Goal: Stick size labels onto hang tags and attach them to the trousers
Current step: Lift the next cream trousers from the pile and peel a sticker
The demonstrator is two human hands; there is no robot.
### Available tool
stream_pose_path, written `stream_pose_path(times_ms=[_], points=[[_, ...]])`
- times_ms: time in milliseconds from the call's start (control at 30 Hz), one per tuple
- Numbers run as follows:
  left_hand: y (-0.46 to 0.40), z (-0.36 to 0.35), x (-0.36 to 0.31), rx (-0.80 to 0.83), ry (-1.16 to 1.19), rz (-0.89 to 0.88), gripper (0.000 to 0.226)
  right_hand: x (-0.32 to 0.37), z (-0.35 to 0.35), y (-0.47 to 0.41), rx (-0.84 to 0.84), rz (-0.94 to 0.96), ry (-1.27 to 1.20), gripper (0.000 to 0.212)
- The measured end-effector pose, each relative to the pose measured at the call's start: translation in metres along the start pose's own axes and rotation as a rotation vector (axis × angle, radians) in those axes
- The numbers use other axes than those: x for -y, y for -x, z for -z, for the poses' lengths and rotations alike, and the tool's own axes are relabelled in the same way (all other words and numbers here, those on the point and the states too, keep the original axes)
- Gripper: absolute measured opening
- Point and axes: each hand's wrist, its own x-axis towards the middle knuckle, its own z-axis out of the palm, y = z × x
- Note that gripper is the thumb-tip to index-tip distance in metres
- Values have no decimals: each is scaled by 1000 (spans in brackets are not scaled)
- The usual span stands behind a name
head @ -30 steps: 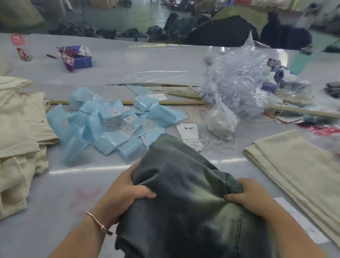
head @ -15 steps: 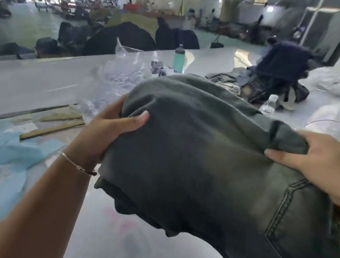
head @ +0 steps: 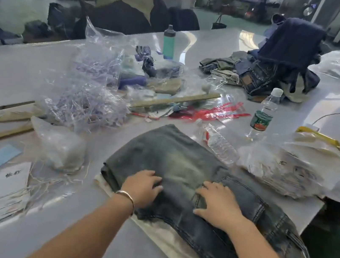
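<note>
nearby, clear bag [head: 287,169] seemingly holds tags; both flat hands press trousers [head: 182,159]

Thin metal bangle [head: 126,194], bare forearms

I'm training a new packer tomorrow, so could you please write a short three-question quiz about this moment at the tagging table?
1. True or false: the folded dark jeans lie on top of cream trousers.
2. What is the left hand doing? A. Peeling a label. B. Resting on the jeans. C. Lifting a bottle.
3. Fill in: the clear water bottle just beyond the jeans lies on its ____, while the green-labelled bottle stands upright.

Key: 1 true. 2 B; the right hand rests on the jeans too. 3 side.
</note>
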Motion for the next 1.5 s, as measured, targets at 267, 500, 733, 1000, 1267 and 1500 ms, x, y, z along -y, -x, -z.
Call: stream_pose_path(times_ms=[267, 500, 733, 1000, 1267, 1500], points=[[21, -8, 10, 76, 48, -2, 50, 4, -24, -4, -59, -28, 177, 58], [181, 43, 74, -260, 363, 33, 24, 145, 0, 18, -140, 254, -349, 19], [419, 105, 194, -912, 447, 452, 18, 388, 17, 118, -6, 820, -746, 20], [694, 103, 347, -1139, 160, 1029, 31, 640, -44, 230, 226, 1085, -746, 22], [825, 143, 521, -1108, -40, 1148, 55, 866, -98, 308, 331, 1123, -719, 18], [779, 200, 647, -568, 194, 1108, 95, 970, -104, 296, 232, 1080, -585, 17]])
